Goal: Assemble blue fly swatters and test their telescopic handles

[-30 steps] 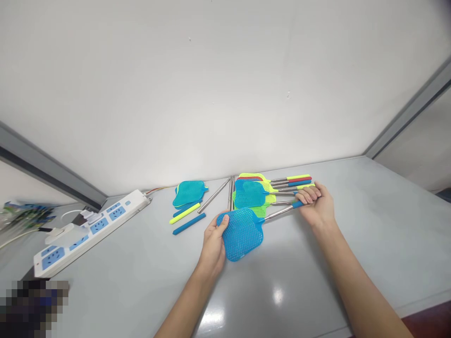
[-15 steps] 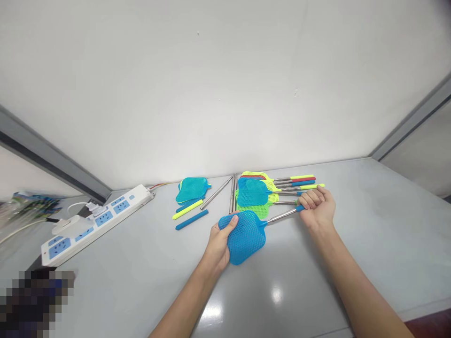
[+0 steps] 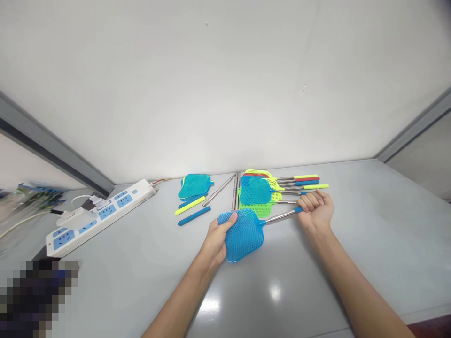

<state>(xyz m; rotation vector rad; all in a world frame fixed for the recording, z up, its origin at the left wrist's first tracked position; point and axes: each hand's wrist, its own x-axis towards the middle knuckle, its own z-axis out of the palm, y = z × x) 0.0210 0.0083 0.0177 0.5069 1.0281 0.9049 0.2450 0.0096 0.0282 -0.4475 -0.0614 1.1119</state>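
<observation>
A blue fly swatter (image 3: 244,237) with a metal rod is held between both hands above the grey table. My left hand (image 3: 219,239) pinches the left edge of its mesh head, thumb on top. Around its blue handle, most of it hidden, my right hand (image 3: 317,209) is closed. Just behind lie several fly swatters in a pile, with a teal head (image 3: 256,191) on top and a green head (image 3: 257,209) below. Their yellow, red and blue handles point right; one yellow handle (image 3: 316,186) passes behind my right hand.
Left of the pile lie metal rods (image 3: 219,189), a yellow handle (image 3: 190,205), a blue handle (image 3: 194,216) and stacked teal mesh heads (image 3: 195,186). A white power strip (image 3: 102,218) with plugs stands at left, near plastic-wrapped items (image 3: 35,199). A wall rises behind the table.
Both hands keep their hold on the blue fly swatter, whose mesh head has tilted slightly. The whole view has shifted a little; the things on the table lie as before.
</observation>
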